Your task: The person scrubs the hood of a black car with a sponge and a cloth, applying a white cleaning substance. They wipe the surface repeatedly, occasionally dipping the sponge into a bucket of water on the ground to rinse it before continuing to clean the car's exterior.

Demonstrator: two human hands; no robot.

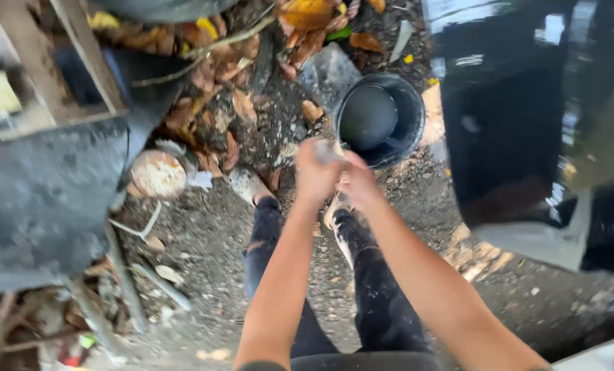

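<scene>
Bucket: a round black bucket stands on the dirt ground just beyond your hands, holding dark liquid with a dull, flat surface; its rim is thin and smooth.
Left hand: your left hand is closed into a fist around a small pale grey object whose top pokes out above the knuckles.
Right hand: your right hand presses against the left one, fingers curled onto the same object.
Held object: it is blurred, perhaps a rag or a small cap; its long axis cannot be told, though the visible end points towards the bucket.
Legs: your dark trousers and pale, dirt-marked shoes lie below your forearms.
Ground: coarse grey soil with pebbles, brown dry leaves towards the top left.
Left side: a rough grey slab under a wooden frame.
Right side: a glossy black body panel.
</scene>
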